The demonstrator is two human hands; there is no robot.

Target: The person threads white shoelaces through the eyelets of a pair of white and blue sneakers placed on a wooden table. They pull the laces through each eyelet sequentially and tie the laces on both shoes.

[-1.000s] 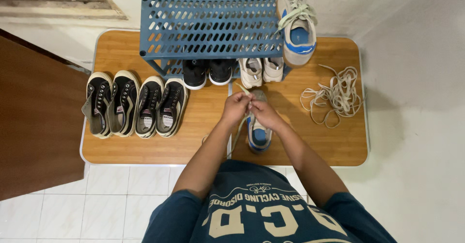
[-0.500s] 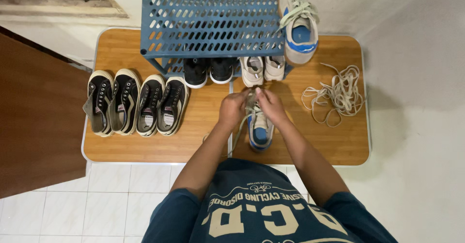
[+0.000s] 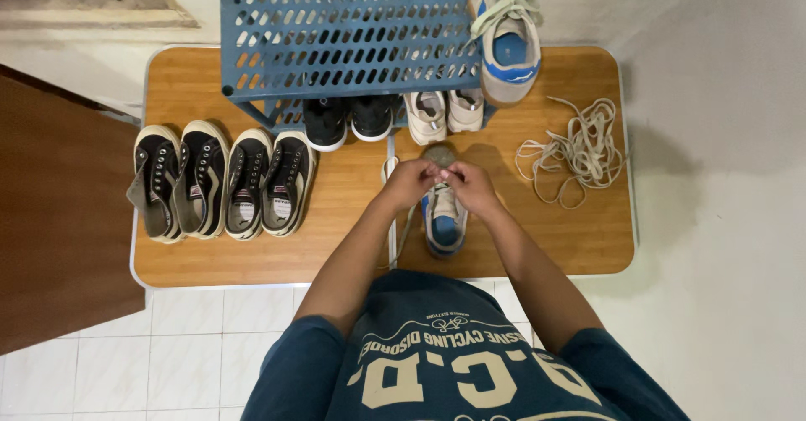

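Observation:
A grey and blue sneaker stands on the low wooden table, toe pointing away from me. My left hand and my right hand meet over its front part, both pinching the pale lace near the eyelets. A loose length of that lace trails down the sneaker's left side. The matching sneaker sits on top of the blue perforated rack at its right end.
Several black and white canvas shoes line the table's left part. Black shoes and white shoes sit under the rack. A tangle of loose laces lies at right. A brown door stands at left.
Both hands have shifted slightly toward the sneaker's toe and closed together over the lace. The sneaker stays in place.

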